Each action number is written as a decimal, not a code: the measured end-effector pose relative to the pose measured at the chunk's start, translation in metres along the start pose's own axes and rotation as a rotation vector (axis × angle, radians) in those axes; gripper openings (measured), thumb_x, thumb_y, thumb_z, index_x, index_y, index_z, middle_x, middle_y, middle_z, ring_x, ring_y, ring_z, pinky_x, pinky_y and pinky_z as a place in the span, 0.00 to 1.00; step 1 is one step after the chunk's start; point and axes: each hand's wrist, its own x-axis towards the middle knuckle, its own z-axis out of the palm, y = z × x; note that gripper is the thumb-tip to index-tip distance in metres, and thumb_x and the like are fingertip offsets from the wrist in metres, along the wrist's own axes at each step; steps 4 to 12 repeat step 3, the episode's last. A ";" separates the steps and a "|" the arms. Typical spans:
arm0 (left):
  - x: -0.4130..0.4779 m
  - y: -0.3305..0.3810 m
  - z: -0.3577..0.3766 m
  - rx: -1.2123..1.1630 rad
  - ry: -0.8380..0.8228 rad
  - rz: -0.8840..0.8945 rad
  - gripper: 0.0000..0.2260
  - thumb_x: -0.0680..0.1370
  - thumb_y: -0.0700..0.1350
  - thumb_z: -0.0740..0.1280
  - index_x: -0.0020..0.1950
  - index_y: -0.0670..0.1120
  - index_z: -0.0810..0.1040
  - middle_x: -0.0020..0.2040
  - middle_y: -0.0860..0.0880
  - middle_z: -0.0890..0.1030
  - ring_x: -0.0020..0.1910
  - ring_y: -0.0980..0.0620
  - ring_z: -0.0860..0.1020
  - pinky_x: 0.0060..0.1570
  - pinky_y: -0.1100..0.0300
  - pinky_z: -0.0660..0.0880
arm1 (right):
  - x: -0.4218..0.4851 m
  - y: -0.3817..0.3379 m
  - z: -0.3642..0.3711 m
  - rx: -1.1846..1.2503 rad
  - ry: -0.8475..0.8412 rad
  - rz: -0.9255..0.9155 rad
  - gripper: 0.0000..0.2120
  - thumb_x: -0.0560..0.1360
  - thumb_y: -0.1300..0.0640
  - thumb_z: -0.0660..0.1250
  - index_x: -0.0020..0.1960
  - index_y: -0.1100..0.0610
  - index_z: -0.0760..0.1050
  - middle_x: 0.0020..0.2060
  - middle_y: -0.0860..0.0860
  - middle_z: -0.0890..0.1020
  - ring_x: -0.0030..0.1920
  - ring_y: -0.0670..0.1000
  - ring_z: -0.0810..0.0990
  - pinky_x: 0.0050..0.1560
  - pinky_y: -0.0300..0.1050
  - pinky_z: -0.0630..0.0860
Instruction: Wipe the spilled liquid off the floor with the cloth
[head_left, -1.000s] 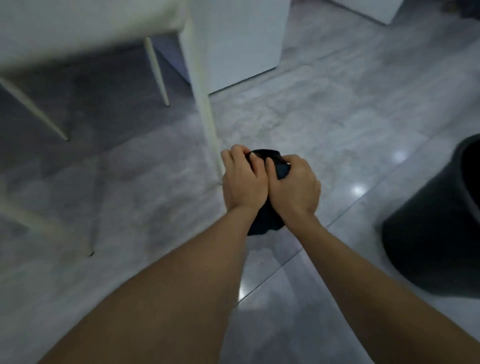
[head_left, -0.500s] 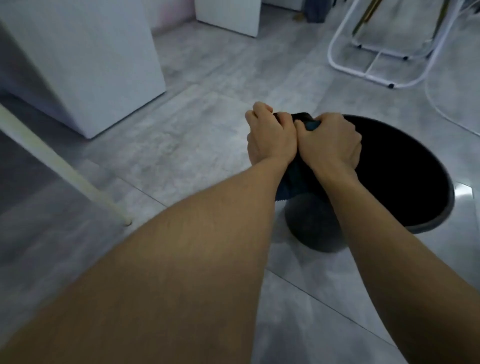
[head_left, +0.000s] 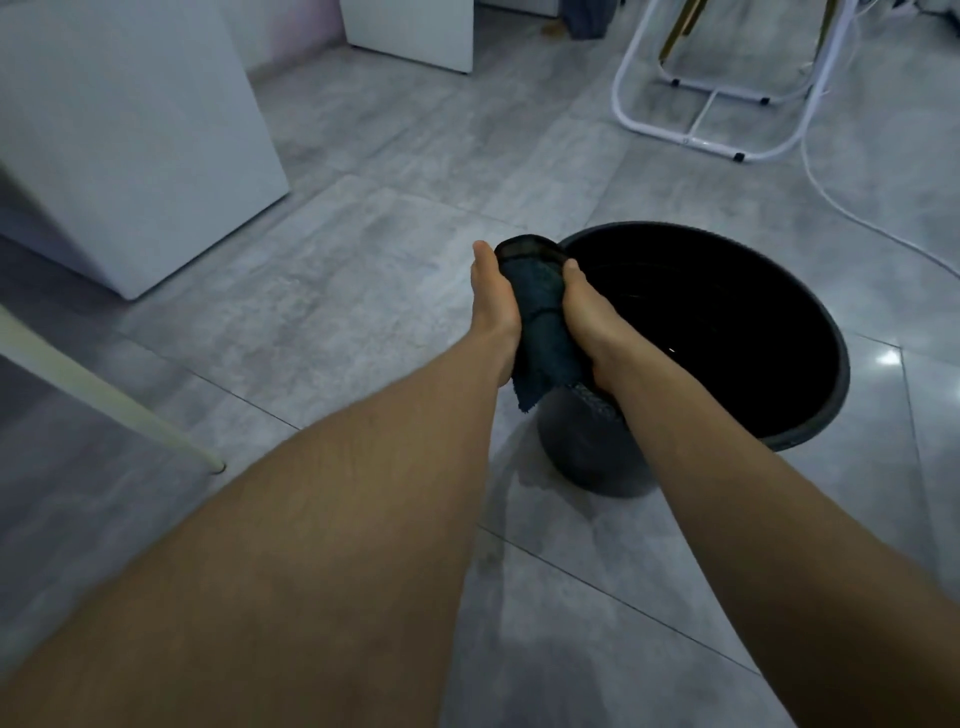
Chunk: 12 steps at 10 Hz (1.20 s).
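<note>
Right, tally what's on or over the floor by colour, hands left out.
Dark: 2, the dark terry cloth and the round black plastic bucket.
White: 4, the two white cabinets, the white tube-frame stand and the slanted white furniture leg.
Total: 6.

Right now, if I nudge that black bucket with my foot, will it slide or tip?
The black bucket looks wide and squat, so it probably slides rather than tips. The glossy tile floor likely lets it skid easily. Whether it holds water is hard to tell, so its weight is uncertain.
</note>
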 end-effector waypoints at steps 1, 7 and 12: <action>0.030 -0.002 -0.011 0.064 0.125 0.068 0.57 0.51 0.89 0.50 0.75 0.64 0.69 0.75 0.49 0.72 0.70 0.42 0.74 0.67 0.39 0.71 | 0.000 -0.006 0.000 -0.038 0.072 -0.015 0.42 0.77 0.27 0.49 0.75 0.58 0.71 0.66 0.58 0.80 0.63 0.58 0.81 0.68 0.56 0.77; -0.060 0.060 -0.010 0.490 0.206 0.362 0.35 0.78 0.70 0.42 0.82 0.57 0.53 0.83 0.52 0.56 0.81 0.49 0.56 0.79 0.43 0.51 | 0.010 -0.047 0.012 -0.320 0.371 -0.378 0.37 0.79 0.30 0.44 0.65 0.57 0.74 0.71 0.56 0.77 0.70 0.61 0.75 0.72 0.57 0.69; -0.060 0.060 -0.010 0.490 0.206 0.362 0.35 0.78 0.70 0.42 0.82 0.57 0.53 0.83 0.52 0.56 0.81 0.49 0.56 0.79 0.43 0.51 | 0.010 -0.047 0.012 -0.320 0.371 -0.378 0.37 0.79 0.30 0.44 0.65 0.57 0.74 0.71 0.56 0.77 0.70 0.61 0.75 0.72 0.57 0.69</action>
